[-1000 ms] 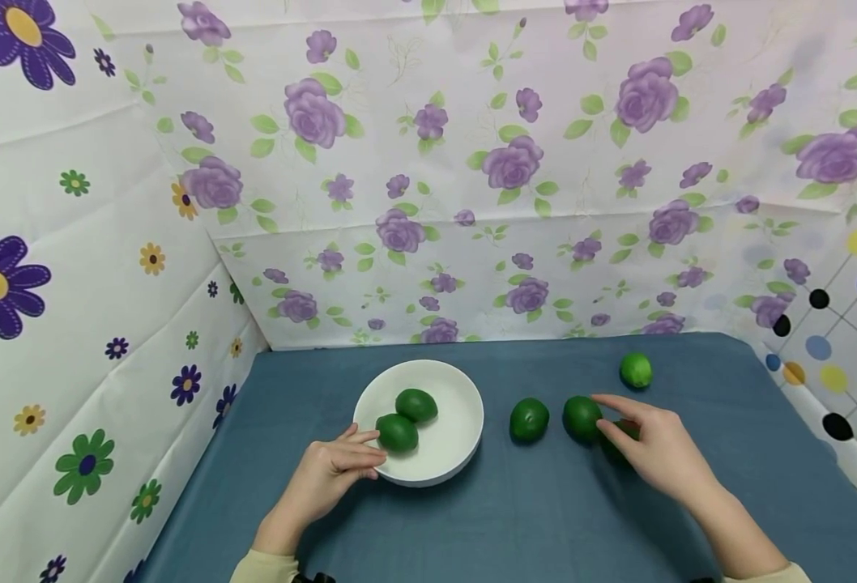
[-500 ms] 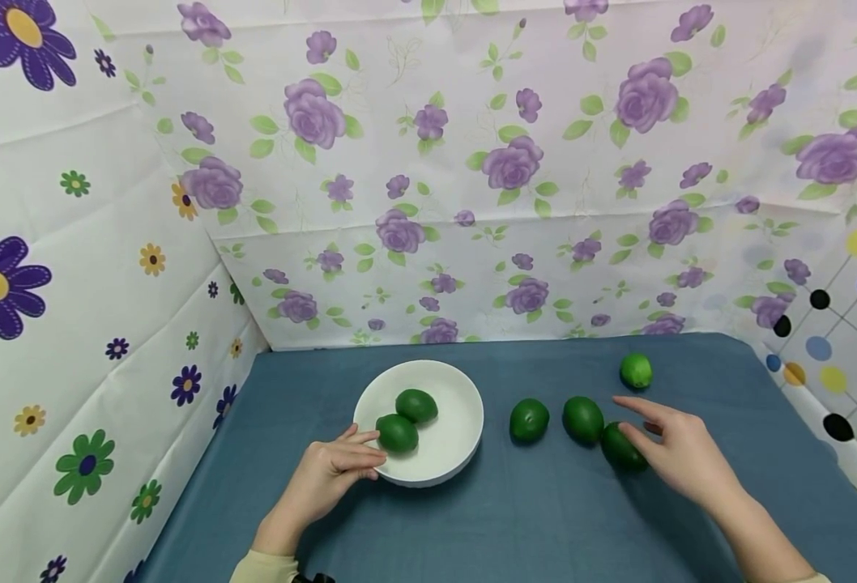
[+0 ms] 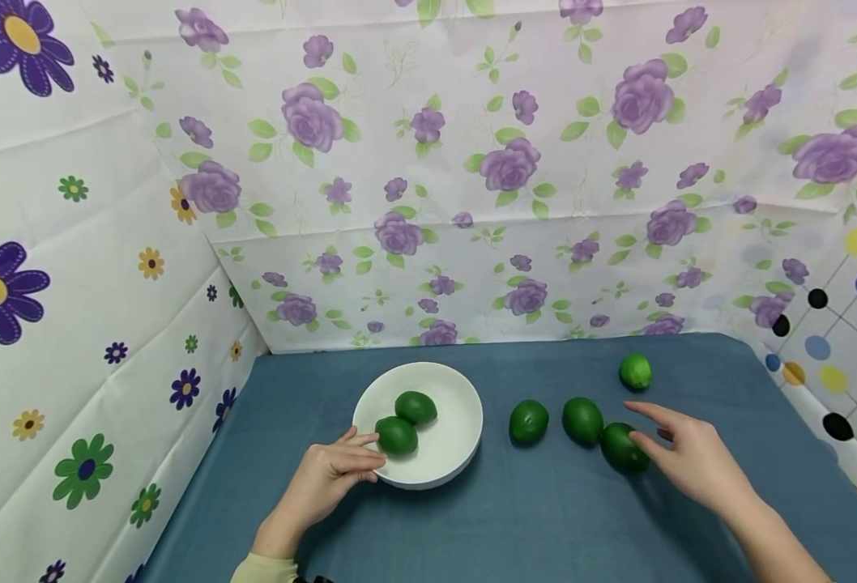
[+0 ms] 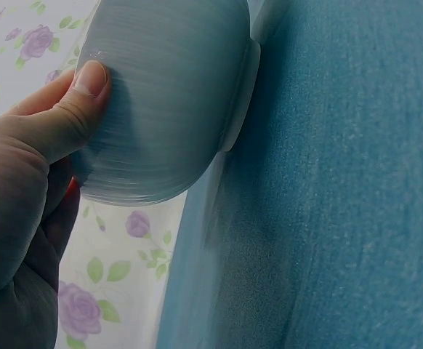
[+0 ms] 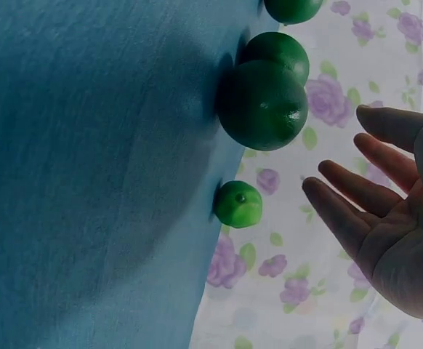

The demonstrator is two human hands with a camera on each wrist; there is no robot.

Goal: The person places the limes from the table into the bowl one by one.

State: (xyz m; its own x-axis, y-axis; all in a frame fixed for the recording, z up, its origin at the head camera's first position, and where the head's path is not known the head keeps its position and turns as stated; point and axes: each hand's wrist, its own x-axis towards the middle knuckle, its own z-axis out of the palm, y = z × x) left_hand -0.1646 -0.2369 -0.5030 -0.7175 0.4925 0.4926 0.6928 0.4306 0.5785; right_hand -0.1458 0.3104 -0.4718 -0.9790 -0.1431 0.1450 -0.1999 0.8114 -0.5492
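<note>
My left hand [image 3: 325, 479] grips the near left rim of a white bowl [image 3: 446, 441], its fingers over the edge. In the left wrist view the thumb [image 4: 84, 94] presses the bowl's outer wall. Two glossy dark green oval fruits [image 3: 396, 436] lie inside the bowl. My right hand [image 3: 701, 461] hovers with spread, bent fingers and nothing between them, just right of another dark green fruit [image 3: 621, 448]. Beside that one sit a second [image 3: 582, 421] and a third dark green fruit [image 3: 528, 422] on the table. The right wrist view shows the fingers [image 5: 342, 207] apart from the fruits.
A smaller, brighter green lime [image 3: 635, 371] lies at the back right of the blue cloth-covered table [image 3: 501, 518]. A flowered sheet [image 3: 370, 162] stands along the back edge, with patterned sheets on both sides.
My right hand has drawn back to the right from among the dark green fruits, uncovering the nearest one. The left hand stays on the bowl.
</note>
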